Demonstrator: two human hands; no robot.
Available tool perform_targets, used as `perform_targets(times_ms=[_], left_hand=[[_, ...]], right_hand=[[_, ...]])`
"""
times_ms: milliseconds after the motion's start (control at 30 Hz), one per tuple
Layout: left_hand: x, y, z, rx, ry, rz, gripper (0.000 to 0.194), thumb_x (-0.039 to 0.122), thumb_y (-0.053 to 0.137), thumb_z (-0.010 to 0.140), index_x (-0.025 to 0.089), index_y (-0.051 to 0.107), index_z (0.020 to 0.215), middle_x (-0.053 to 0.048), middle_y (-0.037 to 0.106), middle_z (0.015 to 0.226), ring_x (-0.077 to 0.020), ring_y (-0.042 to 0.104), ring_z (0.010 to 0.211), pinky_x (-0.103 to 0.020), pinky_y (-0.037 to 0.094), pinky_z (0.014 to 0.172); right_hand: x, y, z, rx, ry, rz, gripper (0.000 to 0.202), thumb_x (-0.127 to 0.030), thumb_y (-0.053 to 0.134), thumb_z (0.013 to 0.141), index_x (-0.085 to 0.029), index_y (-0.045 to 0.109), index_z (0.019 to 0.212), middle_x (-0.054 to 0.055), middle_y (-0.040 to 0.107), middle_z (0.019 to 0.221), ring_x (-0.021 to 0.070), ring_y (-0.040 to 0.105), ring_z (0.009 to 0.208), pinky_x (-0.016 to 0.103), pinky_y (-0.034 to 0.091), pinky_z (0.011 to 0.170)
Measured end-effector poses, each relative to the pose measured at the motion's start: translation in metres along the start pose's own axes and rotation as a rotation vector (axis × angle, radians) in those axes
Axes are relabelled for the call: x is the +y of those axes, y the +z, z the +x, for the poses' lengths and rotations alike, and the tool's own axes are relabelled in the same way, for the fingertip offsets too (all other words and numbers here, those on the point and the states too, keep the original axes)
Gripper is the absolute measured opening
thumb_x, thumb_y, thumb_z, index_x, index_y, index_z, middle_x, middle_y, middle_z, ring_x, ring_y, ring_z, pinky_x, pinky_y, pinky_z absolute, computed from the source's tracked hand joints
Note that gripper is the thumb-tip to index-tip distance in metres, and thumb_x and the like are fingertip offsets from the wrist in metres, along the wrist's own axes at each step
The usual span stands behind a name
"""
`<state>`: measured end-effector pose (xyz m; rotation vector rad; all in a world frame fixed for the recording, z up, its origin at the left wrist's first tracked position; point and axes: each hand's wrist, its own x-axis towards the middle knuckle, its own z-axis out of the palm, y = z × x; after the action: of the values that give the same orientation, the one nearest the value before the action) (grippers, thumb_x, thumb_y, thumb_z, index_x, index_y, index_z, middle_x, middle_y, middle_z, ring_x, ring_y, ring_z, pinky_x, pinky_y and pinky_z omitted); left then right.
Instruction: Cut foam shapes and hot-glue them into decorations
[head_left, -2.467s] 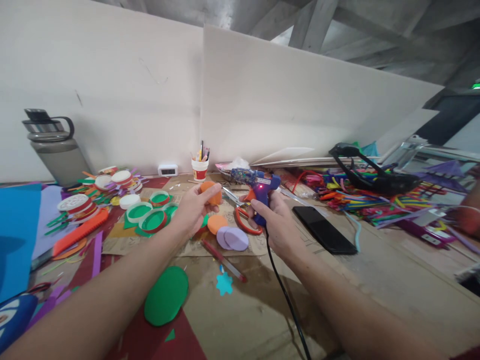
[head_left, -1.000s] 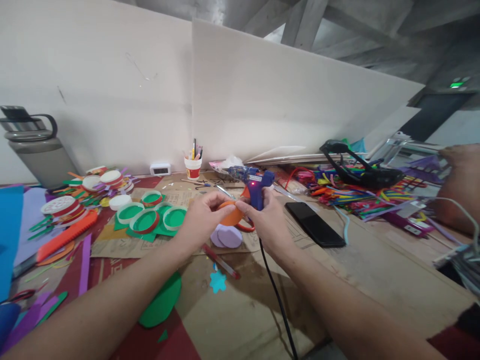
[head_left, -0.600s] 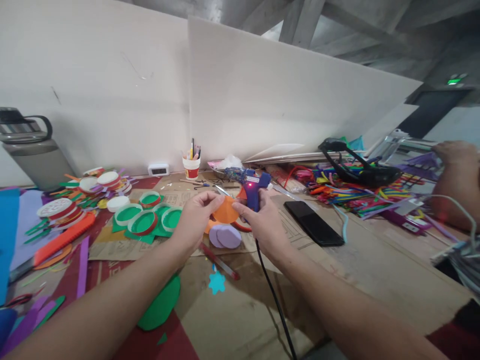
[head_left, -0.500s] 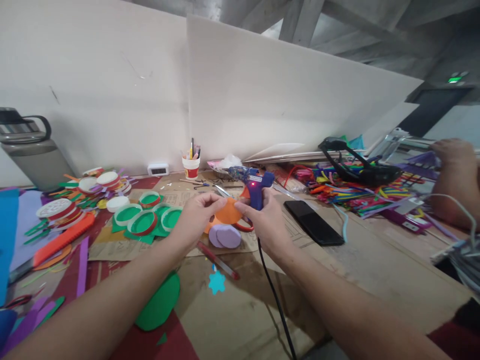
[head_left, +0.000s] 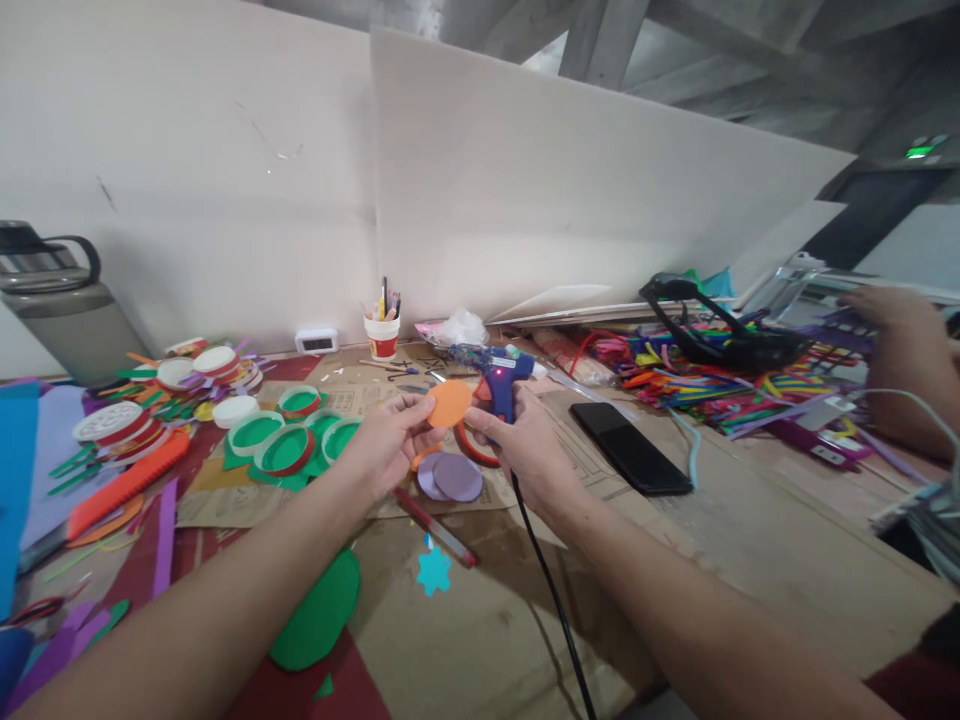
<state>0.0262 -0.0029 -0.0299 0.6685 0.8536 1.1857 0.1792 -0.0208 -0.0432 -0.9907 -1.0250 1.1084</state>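
Pale, smooth panels (head_left: 225, 200) stand at the far side of your cardboard-covered worktop (head_left: 750, 570), under a grey concrete ceiling. Your left hand (head_left: 400, 432) has thumb and forefinger pinched on the left edge of an orange disc (head_left: 452, 403), thin, flat and matt like craft foam, raised over the middle of the table. Your right hand (head_left: 536, 440) is wrapped round the handle of a blue glue gun (head_left: 501, 388), its red light lit and its nozzle pointing left, beyond the disc; whether your right thumb touches the disc's edge you cannot tell. Judging by the layout, part of the work is done: to the left, shallow round rings (head_left: 283, 451) with pale rims and red sides have green floors, with green sheet showing beneath some of them. What seems left is the loose stock: the orange disc looks unattached, and two overlapping lilac discs (head_left: 457, 478) lie just nearer you, beside a slim red pen (head_left: 436, 528). Nearer again sit a flat turquoise scalloped shape (head_left: 433, 570) and a large green oval (head_left: 319, 615), partly covered by your left forearm.
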Motion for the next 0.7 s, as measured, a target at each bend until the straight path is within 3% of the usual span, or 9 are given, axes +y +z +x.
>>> perform_targets(times_ms=[167,333,467,600,700], left_hand=[[-0.008,0.002,-0.002,-0.046,-0.041,0.029,0.010,0.001,0.059,0.085,0.010,0.060,0.088,-0.007,0.070,0.080,-0.0093,0.066,0.062,-0.019,0.057,0.059],[-0.015,0.001,-0.003,-0.101,0.011,0.138,0.027,0.006,0.065,0.084,0.013,0.053,0.107,-0.008,0.070,0.085,-0.0122,0.067,0.067,-0.020,0.054,0.055],[-0.016,0.002,-0.004,-0.124,0.051,0.176,0.029,0.010,0.070,0.080,0.012,0.055,0.105,-0.010,0.070,0.090,-0.0125,0.066,0.070,-0.019,0.053,0.053],[-0.015,0.004,-0.006,-0.097,0.118,0.263,0.036,0.018,0.077,0.074,0.013,0.056,0.103,-0.013,0.069,0.104,-0.0173,0.069,0.079,-0.025,0.056,0.057],[-0.014,0.005,-0.009,-0.149,0.124,0.263,0.039,0.026,0.079,0.073,0.014,0.058,0.103,-0.012,0.069,0.107,-0.0191,0.069,0.082,-0.029,0.058,0.063]], right_hand=[[0.001,-0.001,0.000,0.004,-0.017,-0.053,0.042,-0.028,0.082,0.062,-0.021,0.056,0.093,-0.002,0.065,0.083,0.0113,0.058,0.064,0.026,0.045,0.061],[0.000,-0.002,0.001,0.001,-0.026,-0.090,0.042,-0.031,0.083,0.062,-0.022,0.055,0.093,-0.002,0.067,0.084,0.0116,0.059,0.063,0.025,0.045,0.059],[-0.002,0.000,0.000,0.001,-0.018,-0.112,0.041,-0.032,0.081,0.062,-0.021,0.055,0.091,-0.002,0.067,0.082,0.0111,0.059,0.063,0.025,0.046,0.061],[-0.002,0.001,-0.003,-0.015,0.007,-0.086,0.039,-0.033,0.079,0.063,-0.021,0.054,0.091,-0.003,0.065,0.080,0.0111,0.058,0.063,0.026,0.046,0.061],[-0.003,0.001,-0.003,0.002,-0.005,-0.108,0.039,-0.034,0.080,0.062,-0.021,0.054,0.088,-0.004,0.063,0.075,0.0104,0.055,0.060,0.025,0.045,0.060]])
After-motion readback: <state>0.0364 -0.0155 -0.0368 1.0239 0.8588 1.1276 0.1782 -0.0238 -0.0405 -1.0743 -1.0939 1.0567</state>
